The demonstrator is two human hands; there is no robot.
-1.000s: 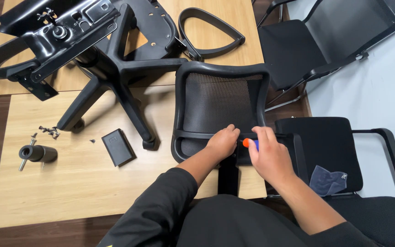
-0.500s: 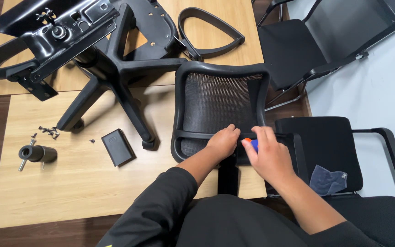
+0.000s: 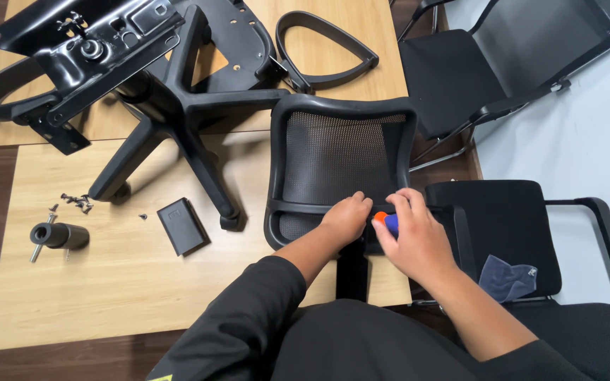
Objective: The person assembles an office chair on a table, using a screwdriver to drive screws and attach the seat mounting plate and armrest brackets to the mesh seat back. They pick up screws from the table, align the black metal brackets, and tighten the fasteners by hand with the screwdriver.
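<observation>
Mesh chair back [image 3: 340,159]: black, flat on the worktop [image 3: 107,296], lower edge toward the person; not yet joined to any other part.

Left hand [image 3: 347,219]: palm down, fingers curled loosely over the lower bar of the chair back, pressing it in place; holds nothing else.

Right hand [image 3: 414,243]: closed around a screwdriver [image 3: 384,221] with a blue and orange handle, only the handle end visible; tip hidden beneath the hand, at the bottom bracket of the chair back, just beside the left hand.

Progress, as judged: early to middle; fastening at the lower bracket appears in hand; most parts lie separate.

Parts lying loose: five-arm base [image 3: 178,120], upturned behind the chair back; seat mechanism plate [image 3: 86,49], far left; loop armrest [image 3: 326,49], far edge; loose screws [image 3: 75,202] and short black cylinder [image 3: 58,235], left; small black box [image 3: 183,226], between cylinder and chair back.

Off the worktop: black seat cushion [image 3: 503,233] to the right, grey cloth [image 3: 506,276] upon it.
</observation>
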